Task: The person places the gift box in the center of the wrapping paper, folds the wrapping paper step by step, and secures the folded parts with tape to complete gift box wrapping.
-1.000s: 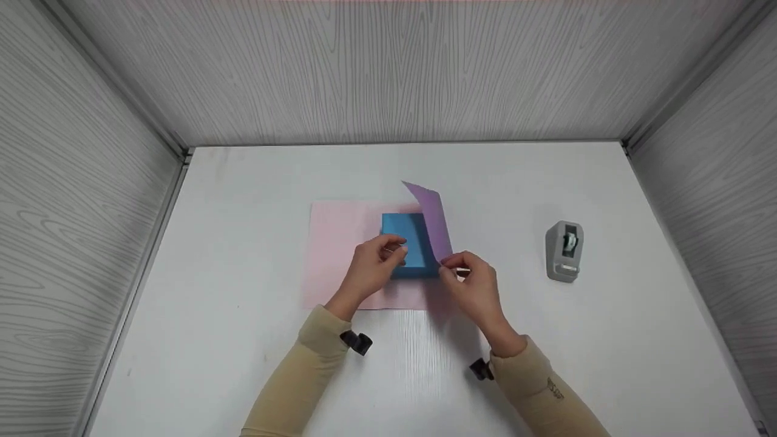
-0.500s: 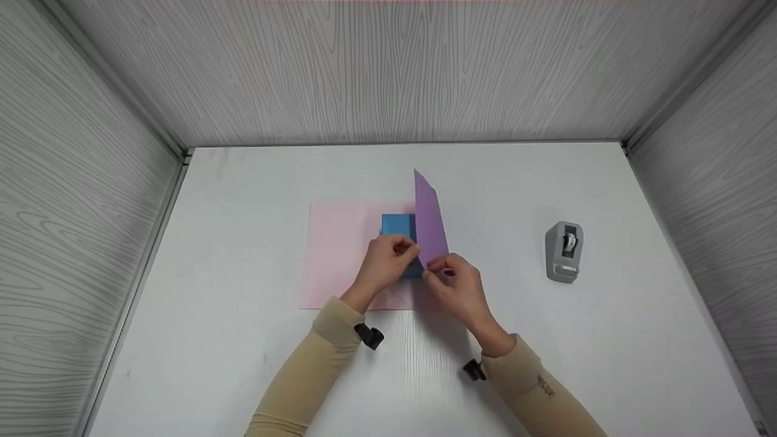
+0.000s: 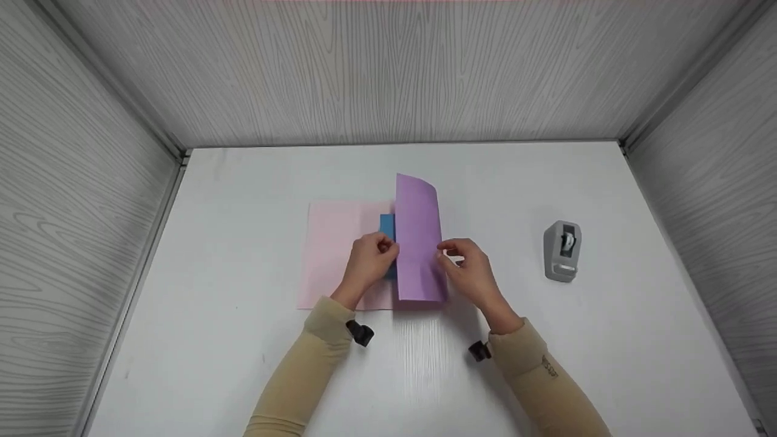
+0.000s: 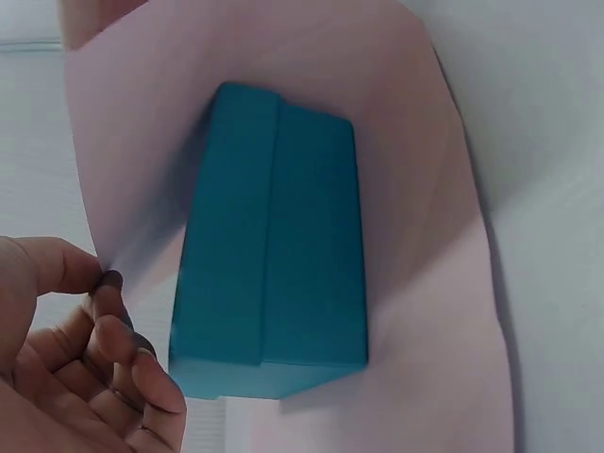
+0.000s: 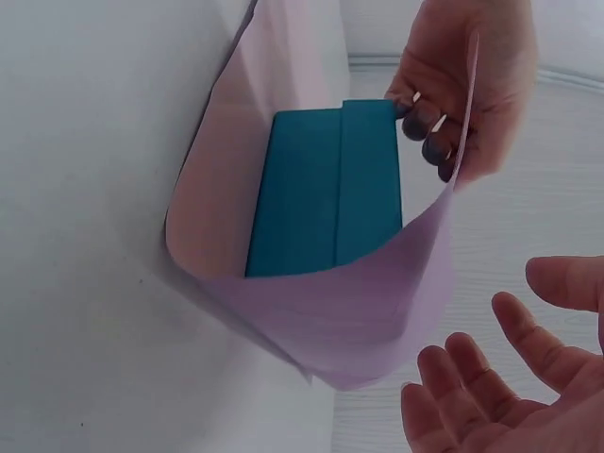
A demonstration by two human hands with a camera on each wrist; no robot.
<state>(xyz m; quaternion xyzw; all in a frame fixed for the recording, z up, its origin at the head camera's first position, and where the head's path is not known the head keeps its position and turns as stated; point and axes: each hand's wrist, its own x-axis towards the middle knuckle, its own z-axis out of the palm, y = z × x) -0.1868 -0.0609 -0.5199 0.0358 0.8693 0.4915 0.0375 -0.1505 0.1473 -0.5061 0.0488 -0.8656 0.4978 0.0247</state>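
Observation:
A sheet of wrapping paper, pale pink inside (image 3: pixel 331 249) and purple outside (image 3: pixel 419 237), lies under a blue box (image 3: pixel 386 223). Its right part is lifted and folded over toward the left, hiding most of the box from the head view. My left hand (image 3: pixel 368 262) pinches the edge of this flap between thumb and index finger, above the box. In the left wrist view the closed box (image 4: pixel 274 236) shows whole, with the pink side curving around it. My right hand (image 3: pixel 473 271) is beside the fold, its fingers spread and holding nothing in the right wrist view.
A grey tape dispenser (image 3: pixel 562 250) with a roll of tape stands on the white table (image 3: pixel 230 243) to the right. Wood-grained panels (image 3: pixel 388 73) enclose the table at the back and both sides.
The lifted flap has swung left across the box, covering more of it. My left hand has taken hold of its edge; my right hand has let go and stays at the fold.

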